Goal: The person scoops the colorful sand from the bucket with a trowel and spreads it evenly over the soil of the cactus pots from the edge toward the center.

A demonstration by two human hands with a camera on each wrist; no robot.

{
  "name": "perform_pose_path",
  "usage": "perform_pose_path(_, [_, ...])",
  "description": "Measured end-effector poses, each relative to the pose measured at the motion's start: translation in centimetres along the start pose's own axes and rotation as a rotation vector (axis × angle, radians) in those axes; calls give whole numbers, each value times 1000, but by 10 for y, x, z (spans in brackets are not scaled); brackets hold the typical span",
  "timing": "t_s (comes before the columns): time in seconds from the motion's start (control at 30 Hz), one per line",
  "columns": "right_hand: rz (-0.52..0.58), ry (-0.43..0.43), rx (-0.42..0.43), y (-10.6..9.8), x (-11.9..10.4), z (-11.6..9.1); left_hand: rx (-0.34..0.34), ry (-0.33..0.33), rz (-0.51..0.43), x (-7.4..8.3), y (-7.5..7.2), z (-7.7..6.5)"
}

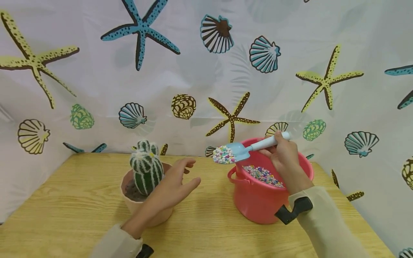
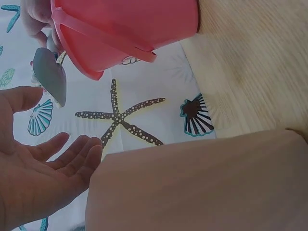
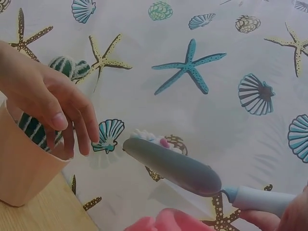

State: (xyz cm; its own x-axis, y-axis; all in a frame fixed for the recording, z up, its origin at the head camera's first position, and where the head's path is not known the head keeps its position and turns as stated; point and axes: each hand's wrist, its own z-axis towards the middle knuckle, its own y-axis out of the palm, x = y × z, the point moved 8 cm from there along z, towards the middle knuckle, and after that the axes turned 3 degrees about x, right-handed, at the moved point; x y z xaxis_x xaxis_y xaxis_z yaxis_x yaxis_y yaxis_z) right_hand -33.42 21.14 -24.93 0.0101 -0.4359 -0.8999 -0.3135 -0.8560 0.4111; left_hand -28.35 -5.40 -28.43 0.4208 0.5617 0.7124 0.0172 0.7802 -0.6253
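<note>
My right hand (image 1: 284,154) grips the pale handle of a light blue trowel (image 1: 238,152) above the rim of a pink bucket (image 1: 261,204). Small multicoloured pebbles (image 1: 224,155) are heaped on the trowel's blade, and more of them lie inside the bucket. In the right wrist view the blade (image 3: 173,166) is seen from below, nearly level. My left hand (image 1: 171,188) holds nothing; its fingers are loosely extended beside a peach flowerpot (image 1: 129,200). A green cactus with white fuzz (image 1: 146,172) stands upright in the pot, in dark soil partly hidden by the cactus.
Pot and bucket stand apart on a wood-grain table (image 1: 206,229), pot at left, bucket at right. The bucket's handle (image 1: 238,180) hangs down its left side. Behind the table hangs a white cloth (image 1: 200,79) printed with starfish and shells.
</note>
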Motion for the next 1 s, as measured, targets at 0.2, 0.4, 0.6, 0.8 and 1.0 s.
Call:
perform_pose_path(0.2, [31, 8, 7, 9, 8, -1, 7, -7, 14, -6, -9, -9])
perform_pose_path(0.4, [72, 18, -8, 19, 13, -2, 17, -20, 15, -9, -17, -16])
perform_pose_path(0.6, [87, 30, -27, 27, 20, -3, 37, 18, 34, -10, -22, -23])
perform_pose_path(0.8, [66, 34, -28, 35, 26, -4, 84, 57, 54, -8, -31, -30])
perform_pose_path(1.0, [73, 42, -39, 42, 31, -5, 114, 71, 49, -9, -38, -36])
